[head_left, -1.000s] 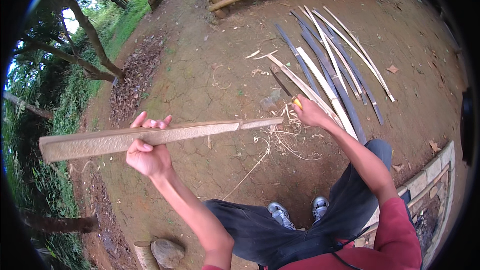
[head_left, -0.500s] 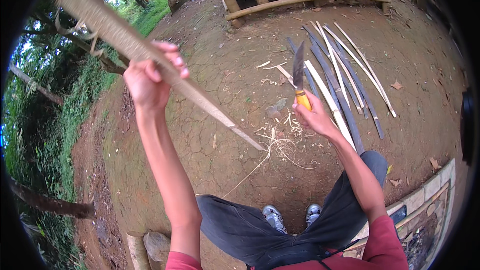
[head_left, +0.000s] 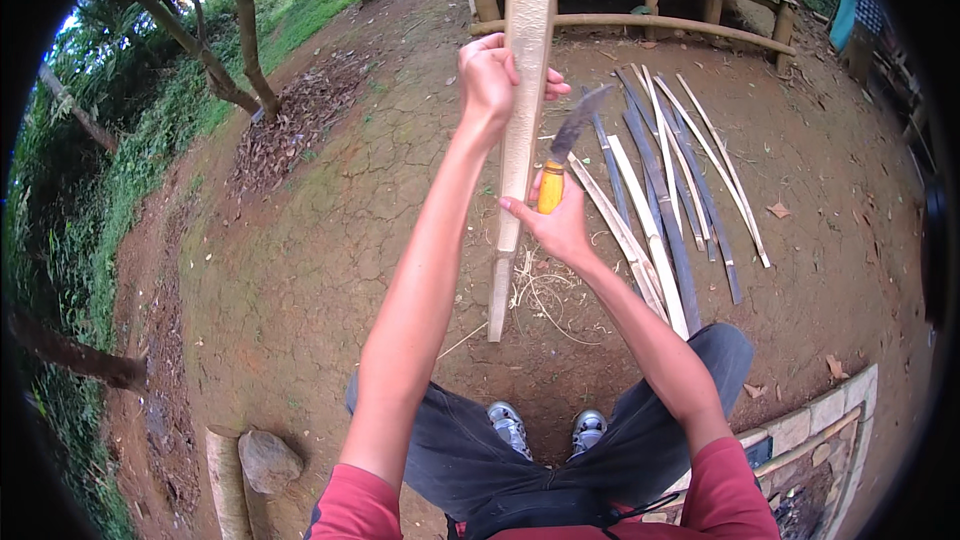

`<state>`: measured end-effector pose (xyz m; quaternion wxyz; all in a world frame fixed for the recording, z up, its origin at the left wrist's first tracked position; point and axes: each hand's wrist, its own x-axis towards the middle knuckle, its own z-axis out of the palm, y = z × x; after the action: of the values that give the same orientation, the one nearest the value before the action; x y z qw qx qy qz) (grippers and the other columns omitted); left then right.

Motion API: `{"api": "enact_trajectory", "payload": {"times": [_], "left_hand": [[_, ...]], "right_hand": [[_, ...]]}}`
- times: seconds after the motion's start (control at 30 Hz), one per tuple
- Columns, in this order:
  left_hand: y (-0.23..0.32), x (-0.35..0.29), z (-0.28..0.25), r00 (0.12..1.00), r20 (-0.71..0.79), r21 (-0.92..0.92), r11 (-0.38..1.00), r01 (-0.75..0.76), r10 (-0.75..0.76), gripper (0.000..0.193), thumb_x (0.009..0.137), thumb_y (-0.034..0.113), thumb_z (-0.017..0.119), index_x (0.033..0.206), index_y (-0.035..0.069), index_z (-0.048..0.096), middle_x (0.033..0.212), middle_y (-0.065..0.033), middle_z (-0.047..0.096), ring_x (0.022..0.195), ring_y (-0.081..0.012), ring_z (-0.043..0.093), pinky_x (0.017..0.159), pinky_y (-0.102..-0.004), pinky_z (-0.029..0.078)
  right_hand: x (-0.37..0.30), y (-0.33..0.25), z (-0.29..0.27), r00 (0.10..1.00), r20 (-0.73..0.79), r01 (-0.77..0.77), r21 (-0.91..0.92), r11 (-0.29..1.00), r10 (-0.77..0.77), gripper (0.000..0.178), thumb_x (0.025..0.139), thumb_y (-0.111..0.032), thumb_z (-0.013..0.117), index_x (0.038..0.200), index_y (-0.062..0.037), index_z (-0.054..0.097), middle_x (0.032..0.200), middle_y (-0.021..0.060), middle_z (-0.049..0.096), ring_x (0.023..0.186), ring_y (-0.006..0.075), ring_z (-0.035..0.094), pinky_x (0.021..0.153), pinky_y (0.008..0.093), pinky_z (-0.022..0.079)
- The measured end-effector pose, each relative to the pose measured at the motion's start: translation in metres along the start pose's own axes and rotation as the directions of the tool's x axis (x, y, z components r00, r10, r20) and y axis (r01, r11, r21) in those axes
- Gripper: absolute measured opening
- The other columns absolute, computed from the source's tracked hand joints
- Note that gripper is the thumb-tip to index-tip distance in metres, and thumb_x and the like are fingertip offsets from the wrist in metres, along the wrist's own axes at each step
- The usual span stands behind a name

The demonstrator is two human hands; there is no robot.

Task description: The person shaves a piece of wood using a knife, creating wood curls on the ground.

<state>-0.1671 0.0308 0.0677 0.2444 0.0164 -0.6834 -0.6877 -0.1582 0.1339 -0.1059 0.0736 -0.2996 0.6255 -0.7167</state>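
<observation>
A long split-bamboo slat, pale and rough-faced, stands nearly lengthwise before me, its narrow end pointing toward my lap. My left hand is wrapped round its upper part, with fingertips showing past the far side. In my right hand is a knife with a yellow handle and a dark, slightly curved blade. The blade points up and away to the right, apart from the slat. My right thumb touches the slat's edge lower down. Behind the narrow end, thin curled shavings lie on the ground.
Several bamboo strips, some dark and some pale, lie on the bare soil to the right. A low bamboo bench stands at the far side. Near the lower left are a log and a stone. A brick border runs at lower right.
The bamboo slat has swung from a slant at the left to nearly upright in the middle. My right hand has moved left with the knife, and its thumb now meets the slat.
</observation>
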Motion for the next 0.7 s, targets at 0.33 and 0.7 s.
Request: {"api": "enact_trajectory", "payload": {"times": [0.33,0.7], "left_hand": [[-0.152,-0.239,-0.022,0.299,-0.459,-0.781,0.541,0.313,-0.836,0.050,0.072,0.050,0.042,0.090,0.004,0.050,0.093,-0.0142,0.057,0.087,-0.0277,0.050,0.080,-0.0500,0.037],[-0.204,-0.214,-0.076,0.742,-0.532,-0.836,0.113,-0.537,-0.409,0.066,0.087,0.051,0.050,0.128,0.001,0.036,0.116,-0.0202,0.053,0.114,-0.0308,0.053,0.105,-0.0515,0.036]], "right_hand": [[0.007,0.040,-0.011,0.895,-0.446,0.076,0.133,0.988,-0.008,0.042,0.070,-0.005,0.080,0.092,-0.0051,0.044,0.076,0.0017,0.051,0.065,0.0101,0.051,0.059,0.0239,0.045],[-0.020,0.011,-0.043,0.809,-0.356,-0.223,0.551,0.804,0.468,0.041,0.079,-0.007,0.073,0.100,-0.0081,0.038,0.074,0.0030,0.051,0.046,0.0062,0.043,0.035,0.0217,0.034]]}}
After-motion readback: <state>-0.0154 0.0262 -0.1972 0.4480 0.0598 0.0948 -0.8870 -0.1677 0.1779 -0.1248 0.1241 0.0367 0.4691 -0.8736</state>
